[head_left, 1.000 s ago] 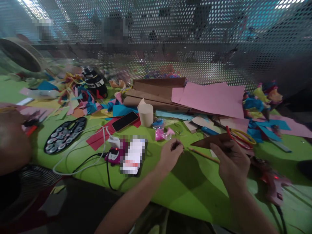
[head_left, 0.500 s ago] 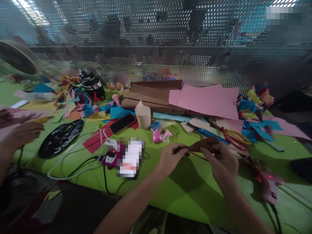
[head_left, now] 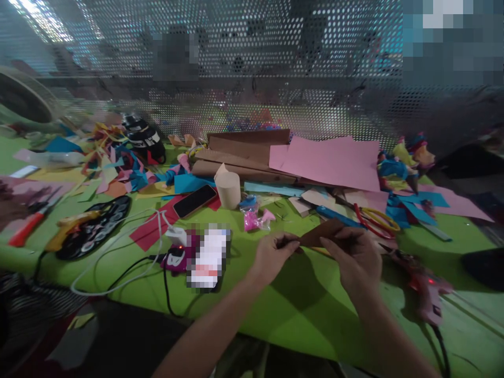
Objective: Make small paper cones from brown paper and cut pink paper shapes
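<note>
A brown piece of paper (head_left: 321, 232), narrow and pointed at its left end, is held between my two hands above the green table. My left hand (head_left: 275, 255) pinches its pointed tip between thumb and fingers. My right hand (head_left: 359, 258) grips the wider end, thumb on the near face and fingers behind. Under the paper lies a pencil (head_left: 325, 253), partly hidden by my right hand. Red and yellow-handled scissors (head_left: 378, 219) and a blue cutter (head_left: 331, 212) lie just beyond. A pink glue gun (head_left: 429, 294) with a lit red light rests right of my right hand.
Left of my hands are a lit phone (head_left: 208, 257), a purple power strip (head_left: 177, 257) with cables, and a dark phone (head_left: 195, 201). A beige paper cylinder (head_left: 228, 190) stands behind. Pink sheets (head_left: 326, 160) lie before a perforated metal screen. A black palette (head_left: 112, 223) sits left.
My left hand has come over and taken hold of the paper's tip, while my right hand moved left. At the far left, another person's hands set down a yellow tool by the palette.
</note>
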The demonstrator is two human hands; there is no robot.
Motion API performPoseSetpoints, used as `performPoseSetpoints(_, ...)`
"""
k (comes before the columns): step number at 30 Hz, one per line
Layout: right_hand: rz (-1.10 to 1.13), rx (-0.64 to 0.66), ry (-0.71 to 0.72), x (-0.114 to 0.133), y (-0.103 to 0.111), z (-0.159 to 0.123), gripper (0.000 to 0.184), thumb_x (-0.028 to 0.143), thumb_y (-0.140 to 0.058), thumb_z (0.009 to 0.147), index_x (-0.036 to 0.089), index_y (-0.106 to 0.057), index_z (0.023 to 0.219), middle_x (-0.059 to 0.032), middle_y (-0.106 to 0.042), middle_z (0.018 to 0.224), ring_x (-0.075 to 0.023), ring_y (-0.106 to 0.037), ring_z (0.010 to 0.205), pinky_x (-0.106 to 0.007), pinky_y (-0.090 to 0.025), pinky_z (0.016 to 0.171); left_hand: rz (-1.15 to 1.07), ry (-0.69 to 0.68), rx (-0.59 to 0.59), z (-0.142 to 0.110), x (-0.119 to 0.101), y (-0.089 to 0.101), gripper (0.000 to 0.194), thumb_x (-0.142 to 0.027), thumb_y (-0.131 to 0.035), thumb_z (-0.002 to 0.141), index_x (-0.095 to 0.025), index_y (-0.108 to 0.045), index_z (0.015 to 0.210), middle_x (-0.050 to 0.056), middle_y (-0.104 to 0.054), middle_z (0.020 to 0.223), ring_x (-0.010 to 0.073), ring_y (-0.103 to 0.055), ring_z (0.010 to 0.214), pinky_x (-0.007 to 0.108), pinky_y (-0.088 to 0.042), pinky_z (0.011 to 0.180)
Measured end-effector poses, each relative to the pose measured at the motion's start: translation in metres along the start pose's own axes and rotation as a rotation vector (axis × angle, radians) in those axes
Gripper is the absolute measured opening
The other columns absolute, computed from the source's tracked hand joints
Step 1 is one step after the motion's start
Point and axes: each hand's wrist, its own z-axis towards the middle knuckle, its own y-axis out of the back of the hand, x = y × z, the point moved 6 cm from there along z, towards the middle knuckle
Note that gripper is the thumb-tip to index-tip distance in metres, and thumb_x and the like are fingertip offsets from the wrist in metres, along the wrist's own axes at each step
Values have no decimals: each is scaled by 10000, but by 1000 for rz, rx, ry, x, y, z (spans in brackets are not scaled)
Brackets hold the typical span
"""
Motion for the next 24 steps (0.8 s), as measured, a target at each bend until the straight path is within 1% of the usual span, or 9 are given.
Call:
performPoseSetpoints(3, 27, -21, -45, 0, 0, 1, 420, 333, -891, 629, 232, -541, 839, 50, -570, 725, -133, -565, 614, -270, -463, 551, 21, -7, 21, 1, 3, 0, 136, -251, -699, 828, -159, -765, 904, 49, -762, 814, 173, -672, 759, 273, -501, 688)
performPoseSetpoints(7, 25, -33, -54, 5, -2, 0, 448, 321, -892, 601, 235, -529, 849, 45, -582, 733, -140, -596, 637, -264, -486, 550, 85, -15, 60, 1, 2, -1, 108, -233, -699, 823, -155, -733, 889, 50, -743, 860, 173, -657, 801, 284, -498, 748)
performPoseSetpoints(9, 27, -17, -64, 6, -4, -1, 455, 317, -891, 590, 237, -523, 845, 42, -591, 738, -143, -604, 643, -268, -499, 554, 109, -22, 99, 0, 0, -3, 149, -278, -671, 858, -158, -725, 929, 49, -735, 881, 173, -650, 810, 287, -492, 757)
performPoseSetpoints(12, 14, 14, -59, 6, -6, -2, 455, 297, -886, 589, 240, -521, 854, 40, -595, 751, -146, -611, 653, -276, -515, 566, 164, -40, 136, -2, -3, -5, 215, -346, -606, 913, -169, -724, 943, 37, -719, 843, 161, -632, 763, 277, -477, 719)
performPoseSetpoints(14, -3, 32, -42, 7, -8, -3, 443, 294, -876, 604, 241, -527, 870, 38, -594, 764, -148, -616, 666, -281, -523, 575, 197, -45, 133, -2, -3, -6, 199, -332, -604, 910, -169, -716, 890, 26, -702, 790, 148, -612, 711, 262, -464, 674)
performPoseSetpoints(19, -21, 22, -1, 10, -9, -3, 430, 324, -864, 625, 245, -535, 890, 37, -594, 761, -150, -618, 666, -278, -519, 571, 129, -3, 139, -1, 3, -8, 165, -301, -620, 887, -163, -705, 859, 28, -707, 750, 136, -613, 658, 241, -475, 622)
performPoseSetpoints(22, -10, 11, -21, 8, -7, -2, 445, 345, -875, 638, 245, -544, 918, 36, -598, 754, -154, -618, 662, -278, -516, 574, 89, 5, 138, -1, 3, -9, 136, -265, -617, 871, -163, -696, 831, 18, -697, 713, 130, -612, 628, 235, -477, 604)
performPoseSetpoints(24, 35, 15, -50, 5, -5, -2, 465, 351, -883, 656, 248, -562, 976, 30, -612, 787, -152, -621, 683, -272, -514, 589, 68, 4, 112, -1, 1, -8, 128, -259, -623, 861, -164, -691, 808, 15, -690, 701, 127, -607, 617, 236, -480, 603)
